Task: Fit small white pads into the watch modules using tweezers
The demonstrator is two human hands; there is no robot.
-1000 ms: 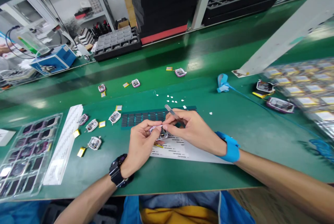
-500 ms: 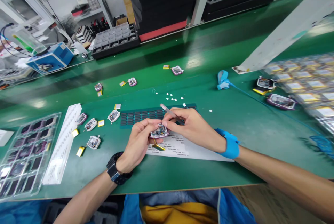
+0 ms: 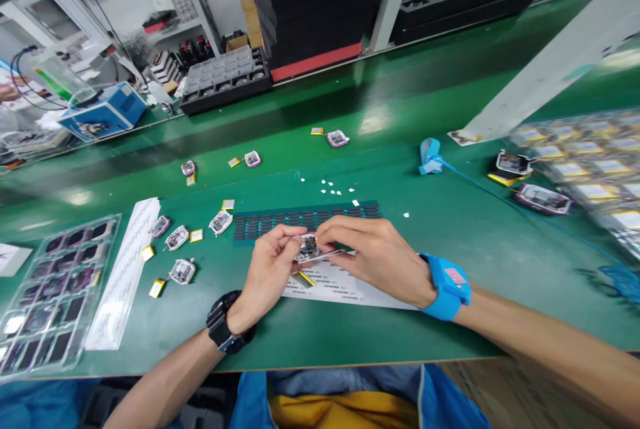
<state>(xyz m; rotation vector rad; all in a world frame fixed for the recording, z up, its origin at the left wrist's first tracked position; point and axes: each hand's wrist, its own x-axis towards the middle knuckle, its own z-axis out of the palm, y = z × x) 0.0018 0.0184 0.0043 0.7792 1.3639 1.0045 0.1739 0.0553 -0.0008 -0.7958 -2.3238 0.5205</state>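
Observation:
My left hand [image 3: 267, 269] is closed around a small watch case [image 3: 309, 249], with its circuit board facing up. From the case's near side hangs a yellow-edged battery [image 3: 304, 278]. My right hand [image 3: 377, 257] has its fingertips at the right edge of the case. A thin metal tool, apparently tweezers [image 3: 334, 254], lies under those fingers with its tip pointing left toward the case. The tool's exact contact with the case is hard to make out. Below both hands lies a printed white sheet [image 3: 370, 296], and behind them a dark mat of small black strips [image 3: 270, 219].
Several open watch cases with batteries, one of them a white case [image 3: 182, 271], lie to the left and back. A clear tray [image 3: 113, 236] stands far left, a battery tray [image 3: 575, 169] far right. White bits [image 3: 331, 184] dot the bench. A blue cord [image 3: 480, 182] crosses the right side.
My right hand has turned over, so the metal tool that pointed up and away now lies low, pointing left at the case. My left hand still holds the case, tilted slightly differently.

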